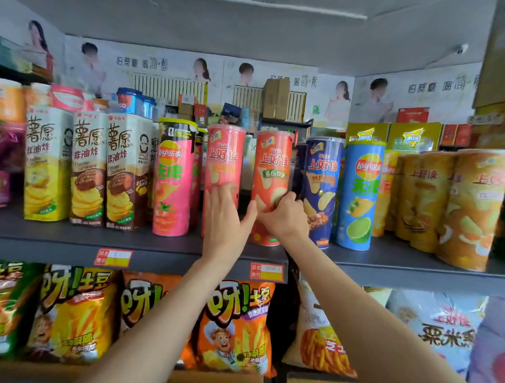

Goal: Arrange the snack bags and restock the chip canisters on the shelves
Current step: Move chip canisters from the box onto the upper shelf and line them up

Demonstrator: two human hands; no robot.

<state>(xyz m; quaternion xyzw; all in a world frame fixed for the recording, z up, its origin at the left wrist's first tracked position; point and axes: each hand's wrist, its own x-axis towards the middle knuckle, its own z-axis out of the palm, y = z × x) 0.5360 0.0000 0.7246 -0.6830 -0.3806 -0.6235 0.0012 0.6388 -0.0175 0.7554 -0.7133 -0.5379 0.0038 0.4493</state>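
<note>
Grey metal shelving fills the view, its upper shelf [70, 235] lined from the left with three tall cream cardboard chip boxes [87, 166], then a pink-and-black cylindrical chip canister [173, 179]. Next, the left hand [225, 216] lies flat and spread against a pink-red cardboard canister [224, 161], steadying rather than gripping it. Just beside it, the right hand [282, 214] is wrapped around the lower half of an orange-red tomato-flavour canister [272, 174], which stands at the shelf's front edge. Further right stand a dark blue canister [322, 188], a light blue one [361, 196] and yellow ones. Snack bags [234, 323] below look faced already; canister restocking seems midway.
</note>
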